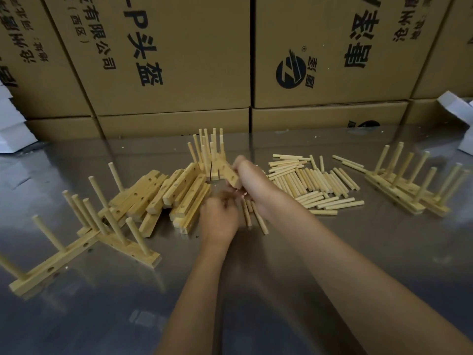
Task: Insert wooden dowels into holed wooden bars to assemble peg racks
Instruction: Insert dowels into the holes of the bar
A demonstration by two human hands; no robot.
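Note:
My right hand (247, 175) is curled over the top end of a holed wooden bar (231, 177), held tilted above the table. Just below it is my left hand (219, 218), blurred, with its fingers curled toward the bar's lower end; what it holds is unclear. A few dowels (258, 219) poke out from under my right wrist. Loose dowels (314, 185) lie heaped to the right of my hands. A pile of empty holed bars (179, 193) lies to their left.
Finished peg racks stand at the left (84, 239), behind my hands (210, 155) and at the right (404, 190). The steel table (256, 290) ends at a wall of cardboard boxes (174, 60). Small white boxes (10, 124) sit at the far left and far right.

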